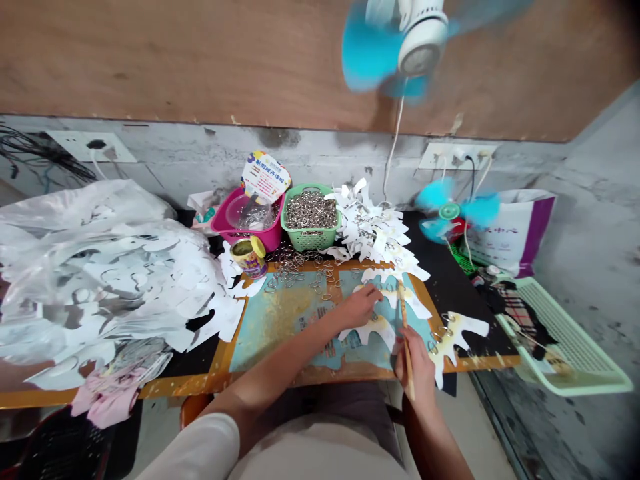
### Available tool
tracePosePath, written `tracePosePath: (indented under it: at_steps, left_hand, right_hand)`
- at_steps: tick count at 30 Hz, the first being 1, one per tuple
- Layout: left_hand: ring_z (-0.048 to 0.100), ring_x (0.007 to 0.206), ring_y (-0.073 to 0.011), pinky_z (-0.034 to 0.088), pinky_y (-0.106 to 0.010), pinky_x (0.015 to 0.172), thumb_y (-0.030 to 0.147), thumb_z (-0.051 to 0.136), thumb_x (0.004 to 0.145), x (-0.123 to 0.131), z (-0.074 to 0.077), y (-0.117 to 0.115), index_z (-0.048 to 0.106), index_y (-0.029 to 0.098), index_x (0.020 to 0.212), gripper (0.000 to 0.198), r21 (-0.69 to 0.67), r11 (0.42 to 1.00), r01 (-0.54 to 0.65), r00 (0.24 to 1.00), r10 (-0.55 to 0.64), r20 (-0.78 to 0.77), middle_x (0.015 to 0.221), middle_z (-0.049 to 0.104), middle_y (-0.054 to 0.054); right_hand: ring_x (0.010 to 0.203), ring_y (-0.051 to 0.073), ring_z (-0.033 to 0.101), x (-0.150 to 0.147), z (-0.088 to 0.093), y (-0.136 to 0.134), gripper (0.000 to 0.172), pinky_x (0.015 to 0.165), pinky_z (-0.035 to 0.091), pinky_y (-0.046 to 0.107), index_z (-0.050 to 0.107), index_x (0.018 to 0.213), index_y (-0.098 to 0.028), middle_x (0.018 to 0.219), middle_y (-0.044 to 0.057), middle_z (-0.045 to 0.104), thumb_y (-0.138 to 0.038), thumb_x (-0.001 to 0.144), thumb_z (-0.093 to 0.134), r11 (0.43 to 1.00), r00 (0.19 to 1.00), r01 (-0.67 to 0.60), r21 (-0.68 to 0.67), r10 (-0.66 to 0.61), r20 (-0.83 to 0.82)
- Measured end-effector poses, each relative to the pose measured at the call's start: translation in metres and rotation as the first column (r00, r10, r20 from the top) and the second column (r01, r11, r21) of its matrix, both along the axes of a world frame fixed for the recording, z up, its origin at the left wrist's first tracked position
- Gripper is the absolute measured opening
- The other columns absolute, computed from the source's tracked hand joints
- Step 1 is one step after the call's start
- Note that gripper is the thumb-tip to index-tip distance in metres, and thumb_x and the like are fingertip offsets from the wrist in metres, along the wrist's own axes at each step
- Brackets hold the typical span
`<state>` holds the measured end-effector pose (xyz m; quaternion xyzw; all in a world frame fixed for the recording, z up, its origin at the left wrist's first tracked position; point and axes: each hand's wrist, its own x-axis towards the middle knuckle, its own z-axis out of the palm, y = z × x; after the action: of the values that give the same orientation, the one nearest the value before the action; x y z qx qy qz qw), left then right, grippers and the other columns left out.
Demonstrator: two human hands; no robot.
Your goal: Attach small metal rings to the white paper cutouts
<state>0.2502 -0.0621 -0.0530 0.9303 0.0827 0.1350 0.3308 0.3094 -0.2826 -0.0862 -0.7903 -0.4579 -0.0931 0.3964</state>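
We're in a workshop: heaped flat white cut-outs [150,267], pale-green plastic basket [313,240] of silvery metal rings [311,210], stained blue-topped worktable [273,320].

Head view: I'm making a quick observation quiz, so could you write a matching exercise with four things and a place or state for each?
1. Small green basket
2. Wooden stick
3. Pink cloth
4. Tin

A. Hanging over the table's near edge
B. In front of the pink basket
C. Filled with metal rings
D. In the right hand

Pairs: 1-C, 2-D, 3-A, 4-B

Characters "中心" on white-and-purple bag [505,248], colourful card [265,177] and tin [254,268] lettering too blurred
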Motion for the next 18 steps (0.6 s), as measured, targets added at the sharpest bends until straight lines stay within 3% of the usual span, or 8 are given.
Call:
tracePosePath:
  at_steps: [3, 6, 10, 14, 18]
  left_hand:
    - [0.060, 0.099, -0.0199, 0.051, -0.032, 0.088, 0.005, 0.045, 0.086, 0.007, 0.001, 0.025, 0.056, 0.016, 0.113, 0.031, 0.020, 0.978, -0.208, 0.977, 0.207, 0.048, 0.111, 0.061, -0.011]
    - [0.063, 0.098, -0.0216, 0.051, -0.035, 0.089, 0.003, 0.046, 0.084, 0.012, 0.001, 0.059, 0.058, 0.016, 0.111, 0.032, 0.040, 0.956, -0.292, 0.956, 0.291, 0.037, 0.105, 0.064, -0.010]
    - [0.065, 0.102, -0.0219, 0.049, -0.034, 0.094, 0.007, 0.052, 0.084, 0.015, 0.001, 0.084, 0.062, 0.019, 0.112, 0.032, 0.075, 0.968, -0.240, 0.970, 0.241, -0.001, 0.109, 0.068, -0.008]
    - [0.065, 0.102, -0.0210, 0.050, -0.031, 0.093, 0.005, 0.055, 0.081, 0.023, 0.002, 0.085, 0.065, 0.021, 0.111, 0.035, 0.096, 0.983, -0.154, 0.986, 0.159, -0.047, 0.108, 0.070, -0.007]
    - [0.066, 0.093, -0.0223, 0.050, -0.033, 0.088, 0.003, 0.053, 0.082, 0.023, 0.007, 0.085, 0.063, 0.019, 0.118, 0.040, 0.092, 0.983, -0.156, 0.986, 0.161, -0.051, 0.097, 0.071, -0.008]
  right_hand:
    - [0.115, 0.026, 0.061, -0.002, 0.002, 0.001, 0.029, 0.090, 0.054, 0.040, 0.054, 0.123, -0.021, 0.123, 0.013, 0.061, -0.024, 0.096, 0.045, 1.000, 1.000, 0.022, 0.011, -0.022, 0.003]
    - [0.115, 0.027, 0.061, -0.003, 0.002, 0.001, 0.027, 0.091, 0.052, 0.043, 0.056, 0.121, -0.020, 0.123, 0.014, 0.061, -0.026, 0.098, 0.044, 0.999, 0.999, 0.043, 0.021, -0.043, -0.007]
    - [0.119, 0.029, 0.058, -0.003, 0.001, 0.003, 0.026, 0.093, 0.051, 0.045, 0.056, 0.119, -0.019, 0.122, 0.015, 0.060, -0.025, 0.098, 0.042, 0.996, 0.998, 0.068, 0.056, -0.069, 0.013]
    - [0.117, 0.029, 0.057, -0.003, -0.001, 0.007, 0.026, 0.093, 0.050, 0.047, 0.056, 0.119, -0.018, 0.120, 0.016, 0.060, -0.025, 0.098, 0.043, 0.992, 0.995, 0.093, 0.087, -0.095, 0.015]
    - [0.115, 0.030, 0.057, -0.001, -0.003, 0.008, 0.025, 0.093, 0.049, 0.049, 0.055, 0.118, -0.017, 0.117, 0.015, 0.060, -0.024, 0.098, 0.042, 0.990, 0.996, 0.083, 0.117, -0.085, 0.014]
